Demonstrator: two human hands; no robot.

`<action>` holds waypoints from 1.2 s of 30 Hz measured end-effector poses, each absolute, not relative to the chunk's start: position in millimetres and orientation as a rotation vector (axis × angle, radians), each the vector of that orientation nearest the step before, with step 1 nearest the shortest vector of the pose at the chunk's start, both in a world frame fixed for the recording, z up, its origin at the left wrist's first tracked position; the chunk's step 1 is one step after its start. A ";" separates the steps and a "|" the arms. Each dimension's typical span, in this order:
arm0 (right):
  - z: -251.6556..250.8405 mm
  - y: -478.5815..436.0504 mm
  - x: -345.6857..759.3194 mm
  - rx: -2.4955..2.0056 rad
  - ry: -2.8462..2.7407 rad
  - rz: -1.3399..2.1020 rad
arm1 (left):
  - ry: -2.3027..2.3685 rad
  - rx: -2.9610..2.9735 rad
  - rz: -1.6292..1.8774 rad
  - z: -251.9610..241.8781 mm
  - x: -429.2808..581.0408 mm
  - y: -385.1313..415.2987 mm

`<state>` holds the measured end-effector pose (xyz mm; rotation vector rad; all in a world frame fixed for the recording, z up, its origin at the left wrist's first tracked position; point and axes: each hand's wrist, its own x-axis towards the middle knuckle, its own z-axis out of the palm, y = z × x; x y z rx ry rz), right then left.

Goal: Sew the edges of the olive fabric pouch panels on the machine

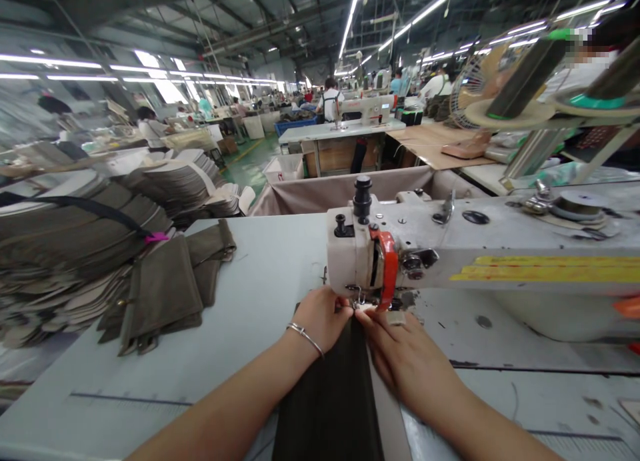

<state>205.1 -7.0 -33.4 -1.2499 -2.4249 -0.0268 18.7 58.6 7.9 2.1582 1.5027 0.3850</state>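
A long dark olive fabric strip (330,401) with a pale edge runs from the front of the table up to the needle area of a white sewing machine (420,234). At the strip's far end, by the presser foot (361,297), my left hand (325,314) pinches the fabric with thumb and fingers. My right hand (400,348) lies over the strip's right edge, fingertips close to the foot and to my left fingers. Its fingers are together, pressing on the fabric. An orange guard (388,268) stands just above my right fingers. The needle tip is too small to make out.
Sewn olive fabric pieces (167,288) lie at the table's left, beside tall stacks of cut pieces (75,241). Behind the machine hangs a beige cloth bin (320,191). Thread cones (530,74) stand at the right. Other people work at machines farther back.
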 end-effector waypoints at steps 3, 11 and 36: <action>-33.9 -6.7 205.0 -1.248 -2.425 -0.027 | 1.526 2.162 0.398 7.2 20.4 58.5; -34.0 -3.9 205.1 -1.234 -2.412 -0.029 | 1.557 2.195 0.413 2.7 20.3 59.6; -17.5 -81.6 210.5 -1.249 -2.363 0.215 | 0.792 2.893 0.330 -1.6 -24.8 -106.8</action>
